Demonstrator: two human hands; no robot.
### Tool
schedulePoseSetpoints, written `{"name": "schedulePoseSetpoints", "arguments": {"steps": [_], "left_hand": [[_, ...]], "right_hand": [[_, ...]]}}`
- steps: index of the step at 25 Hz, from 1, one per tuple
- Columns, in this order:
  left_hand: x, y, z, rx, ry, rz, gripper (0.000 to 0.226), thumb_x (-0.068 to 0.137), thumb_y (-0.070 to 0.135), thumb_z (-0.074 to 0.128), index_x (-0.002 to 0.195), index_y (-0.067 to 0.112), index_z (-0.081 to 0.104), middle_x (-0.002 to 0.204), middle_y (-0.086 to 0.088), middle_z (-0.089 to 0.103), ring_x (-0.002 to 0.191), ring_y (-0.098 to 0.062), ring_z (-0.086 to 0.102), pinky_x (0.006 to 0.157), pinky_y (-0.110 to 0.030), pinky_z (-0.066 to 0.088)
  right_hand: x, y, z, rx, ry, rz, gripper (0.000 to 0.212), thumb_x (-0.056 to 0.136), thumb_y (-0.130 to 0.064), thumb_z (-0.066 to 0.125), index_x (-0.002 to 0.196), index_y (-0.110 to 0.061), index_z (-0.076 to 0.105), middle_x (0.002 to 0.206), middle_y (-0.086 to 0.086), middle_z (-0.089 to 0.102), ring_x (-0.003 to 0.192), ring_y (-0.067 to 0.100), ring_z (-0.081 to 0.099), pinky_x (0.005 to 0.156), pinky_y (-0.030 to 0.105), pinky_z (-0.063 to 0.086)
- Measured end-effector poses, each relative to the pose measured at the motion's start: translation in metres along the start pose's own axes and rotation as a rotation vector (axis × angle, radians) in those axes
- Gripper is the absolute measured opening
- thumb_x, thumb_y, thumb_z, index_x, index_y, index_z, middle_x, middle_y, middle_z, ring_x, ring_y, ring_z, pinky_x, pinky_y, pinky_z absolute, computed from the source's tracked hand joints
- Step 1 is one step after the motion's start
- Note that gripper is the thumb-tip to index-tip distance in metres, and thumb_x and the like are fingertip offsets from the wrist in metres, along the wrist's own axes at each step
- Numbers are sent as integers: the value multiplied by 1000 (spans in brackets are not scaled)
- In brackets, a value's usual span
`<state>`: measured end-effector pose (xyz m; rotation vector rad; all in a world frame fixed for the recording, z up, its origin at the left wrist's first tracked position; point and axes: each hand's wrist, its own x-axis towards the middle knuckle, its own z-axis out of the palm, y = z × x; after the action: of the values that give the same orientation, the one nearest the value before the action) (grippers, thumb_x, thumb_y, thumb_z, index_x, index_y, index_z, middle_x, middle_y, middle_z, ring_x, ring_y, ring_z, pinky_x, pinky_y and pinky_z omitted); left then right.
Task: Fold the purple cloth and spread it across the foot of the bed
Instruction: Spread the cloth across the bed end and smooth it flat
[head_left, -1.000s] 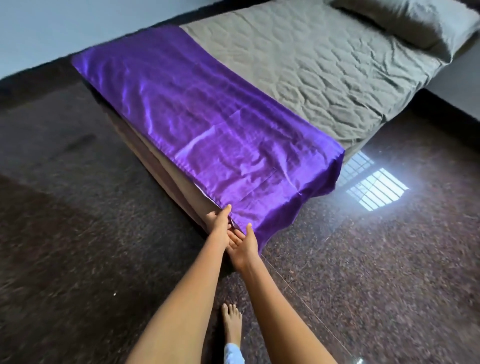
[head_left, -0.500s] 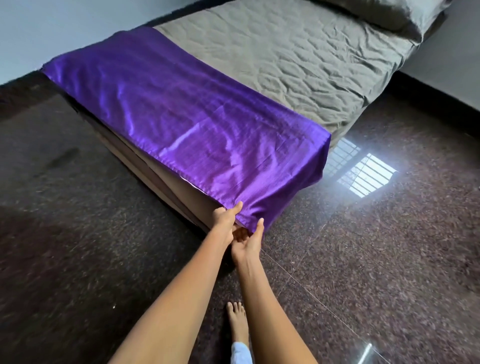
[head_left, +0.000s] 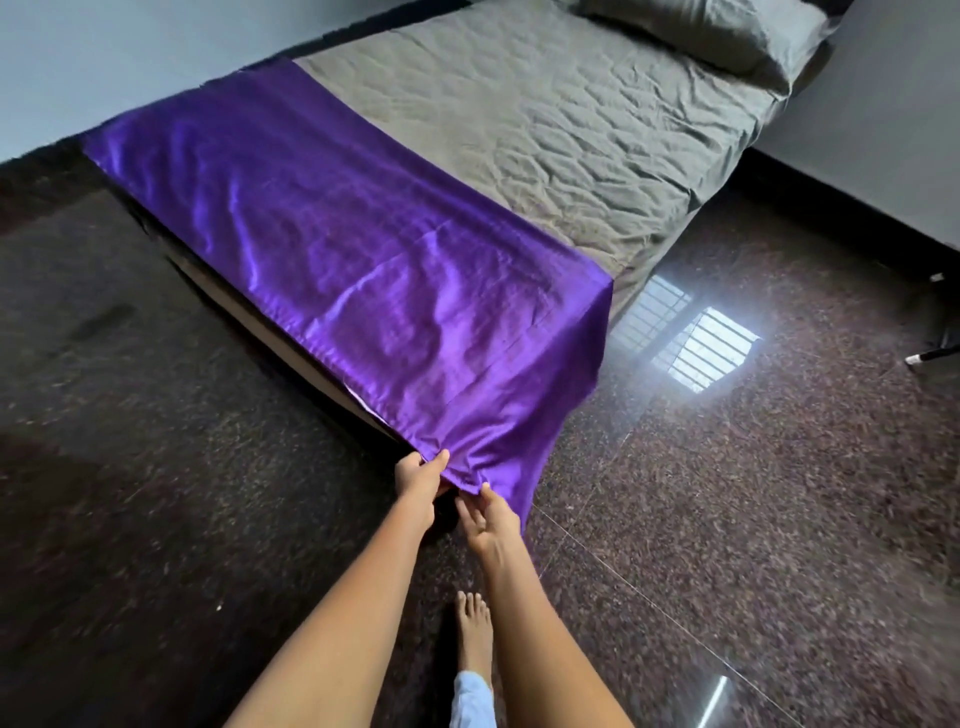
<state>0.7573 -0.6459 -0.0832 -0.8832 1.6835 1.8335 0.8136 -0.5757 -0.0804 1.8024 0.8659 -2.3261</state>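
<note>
A shiny purple cloth (head_left: 363, 249), folded into a long band, lies across the foot of a low bed (head_left: 545, 119) with a grey-brown quilted cover. Its near corner hangs over the bed's corner toward me. My left hand (head_left: 418, 475) pinches that hanging corner from the left, thumb on top of the fabric. Close beside it, my right hand (head_left: 485, 517) pinches the lowest tip of the same corner with thumb and fingers. Both arms reach forward from the bottom of the view.
A grey pillow (head_left: 711, 36) lies at the head of the bed. Dark polished stone floor (head_left: 727, 493) surrounds the bed and reflects a window. My bare foot (head_left: 472, 631) stands below the hands. A thin dark leg of some object (head_left: 932, 356) shows at the right edge.
The hanging corner has been drawn out and down toward me, and both hands have shifted along it. The view has swung, showing more floor at the right.
</note>
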Motion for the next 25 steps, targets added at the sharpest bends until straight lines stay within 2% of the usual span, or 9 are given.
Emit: {"name": "schedulePoseSetpoints", "arguments": {"steps": [1, 3, 4, 6, 10, 14, 18, 22, 25], "left_hand": [[-2, 2, -2, -19, -25, -14, 6, 87, 1, 58, 86, 6, 58, 99, -17, 58, 80, -25, 60, 74, -39, 53], [-7, 6, 1, -25, 12, -30, 33, 86, 1, 59, 117, 1, 46, 113, -14, 52, 94, -27, 58, 80, -43, 53], [-11, 10, 2, 24, 86, -12, 49, 84, 2, 60, 127, 0, 38, 123, -14, 48, 106, -30, 56, 91, -47, 50], [-16, 9, 6, 257, 234, 89, 62, 81, 4, 62, 135, -1, 31, 137, -24, 39, 121, -37, 48, 104, -41, 42], [-33, 19, 18, 443, 249, 272, 45, 80, 3, 59, 124, 2, 50, 135, -21, 37, 121, -37, 44, 102, -33, 34], [-37, 29, 18, 551, 271, 409, 40, 83, 2, 54, 123, 1, 54, 141, -18, 36, 131, -33, 37, 109, -34, 30], [-33, 62, 30, 474, 151, 298, 29, 91, 11, 47, 115, 4, 61, 127, -18, 54, 118, -32, 52, 103, -36, 40], [-38, 117, 34, 431, 172, 220, 29, 91, 16, 43, 108, 4, 64, 118, -20, 64, 111, -35, 57, 96, -40, 46], [-48, 167, 27, 393, 159, 188, 30, 92, 16, 43, 111, 5, 64, 120, -20, 64, 112, -34, 58, 95, -39, 47]], "right_hand": [[3, 1, -5, 25, -25, 15, 36, 100, -14, 41, 132, 2, 44, 115, 17, 54, 79, 21, 61, 59, 23, 57], [-1, 0, -9, -6, -38, 33, 24, 100, -13, 40, 115, 2, 53, 104, 20, 61, 80, 26, 66, 75, 29, 57], [-6, -2, -9, -33, 10, 12, 19, 99, -12, 41, 100, 0, 56, 86, 17, 68, 67, 24, 68, 70, 28, 57], [-10, -9, -3, -55, 34, -33, 23, 97, -10, 45, 76, -6, 53, 54, 8, 62, 45, 17, 59, 47, 21, 53], [-16, -27, 17, -103, -42, -74, 25, 95, -8, 48, 70, -8, 51, 68, 8, 51, 60, 17, 51, 58, 24, 52], [-24, -40, 39, -128, -80, -93, 23, 93, -6, 49, 71, -9, 53, 66, 7, 54, 50, 13, 56, 38, 18, 48], [-37, -59, 68, -138, -121, -101, 23, 92, -3, 50, 69, -8, 53, 40, -1, 56, 25, 3, 48, 29, 12, 36], [-71, -92, 110, -216, -157, -156, 22, 92, -4, 47, 72, -11, 54, 64, 7, 54, 31, 5, 52, 31, 12, 39], [-100, -116, 148, -298, -210, -193, 22, 93, -6, 44, 74, -12, 53, 67, 9, 52, 52, 14, 52, 35, 13, 42]]}}
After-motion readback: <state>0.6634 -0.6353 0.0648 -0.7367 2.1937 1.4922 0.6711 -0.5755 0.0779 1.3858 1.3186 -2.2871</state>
